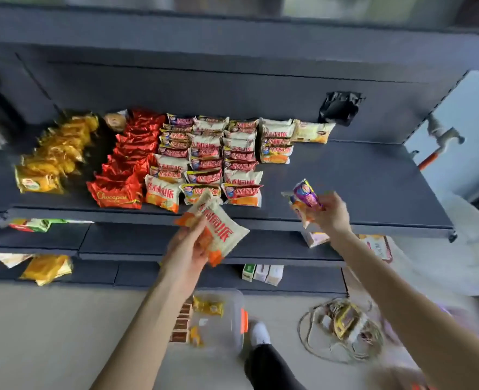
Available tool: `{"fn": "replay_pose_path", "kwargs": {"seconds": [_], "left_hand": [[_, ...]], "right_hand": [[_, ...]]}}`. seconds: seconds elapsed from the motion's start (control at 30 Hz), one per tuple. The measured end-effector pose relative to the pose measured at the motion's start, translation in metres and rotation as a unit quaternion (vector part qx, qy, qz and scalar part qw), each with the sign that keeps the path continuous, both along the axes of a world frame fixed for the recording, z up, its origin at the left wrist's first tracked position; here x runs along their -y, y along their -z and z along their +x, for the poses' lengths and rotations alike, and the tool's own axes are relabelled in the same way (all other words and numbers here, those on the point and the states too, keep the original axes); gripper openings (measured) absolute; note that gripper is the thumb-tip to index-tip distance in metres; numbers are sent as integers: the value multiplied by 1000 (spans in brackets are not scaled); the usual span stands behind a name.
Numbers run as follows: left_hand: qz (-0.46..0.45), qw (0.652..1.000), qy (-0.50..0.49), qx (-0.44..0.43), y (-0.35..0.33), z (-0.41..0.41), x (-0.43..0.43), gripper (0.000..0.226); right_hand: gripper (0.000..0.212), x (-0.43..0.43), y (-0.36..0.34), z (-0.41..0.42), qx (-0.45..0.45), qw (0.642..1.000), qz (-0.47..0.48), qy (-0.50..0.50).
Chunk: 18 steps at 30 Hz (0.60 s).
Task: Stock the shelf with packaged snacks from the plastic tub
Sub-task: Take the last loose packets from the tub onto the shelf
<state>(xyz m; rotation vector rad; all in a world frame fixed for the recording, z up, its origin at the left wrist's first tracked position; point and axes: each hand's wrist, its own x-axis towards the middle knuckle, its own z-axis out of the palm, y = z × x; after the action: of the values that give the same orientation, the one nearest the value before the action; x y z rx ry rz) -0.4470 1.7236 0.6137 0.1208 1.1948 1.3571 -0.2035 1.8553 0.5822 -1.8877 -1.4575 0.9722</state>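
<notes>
My left hand (186, 249) grips a white-and-orange snack packet (218, 226) just in front of the dark shelf's (359, 178) front edge. My right hand (331, 213) holds a purple-and-orange snack packet (305, 198) above the bare right part of the shelf board. Rows of white-and-orange packets (207, 159), red packets (125, 164) and yellow packets (55, 153) lie on the shelf's left and middle. Down on the floor stands the clear plastic tub (227, 319) with an orange latch; a few yellow and brown packets lie inside.
A black bag (339, 106) hangs at the shelf's back right. Lower shelves carry a yellow packet (46, 268) and small white boxes (263, 274). A wire basket (342, 327) with packets sits on the floor to the right of the tub. My foot (260, 333) stands beside the tub.
</notes>
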Motion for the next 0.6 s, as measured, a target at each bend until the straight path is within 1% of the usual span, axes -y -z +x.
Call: {"fn": "replay_pose_path", "kwargs": {"seconds": [0.07, 0.13, 0.23, 0.33, 0.37, 0.5, 0.6], "left_hand": [[-6, 1000, -8, -3, 1, 11, -21, 16], [-9, 1000, -6, -12, 2, 18, -36, 11], [-8, 1000, -20, -20, 9, 17, -48, 17], [6, 999, -44, -11, 16, 11, -50, 39], [12, 999, -51, -4, 19, 10, -51, 42], [13, 996, -82, 13, 26, 7, -53, 44], [4, 995, -96, 12, 30, 9, -56, 40]], "right_hand": [[43, -39, 10, 5, 36, 999, 1, -23], [43, -75, 20, 5, 62, 996, 4, -59], [44, -118, 37, -1, 96, 991, 22, -94], [49, -146, 51, -10, 127, 981, 28, -146], [50, -152, 55, -13, 139, 977, 32, -162], [51, -173, 62, -22, 141, 969, 54, -195], [49, -181, 66, -29, 131, 969, 81, -192]]}}
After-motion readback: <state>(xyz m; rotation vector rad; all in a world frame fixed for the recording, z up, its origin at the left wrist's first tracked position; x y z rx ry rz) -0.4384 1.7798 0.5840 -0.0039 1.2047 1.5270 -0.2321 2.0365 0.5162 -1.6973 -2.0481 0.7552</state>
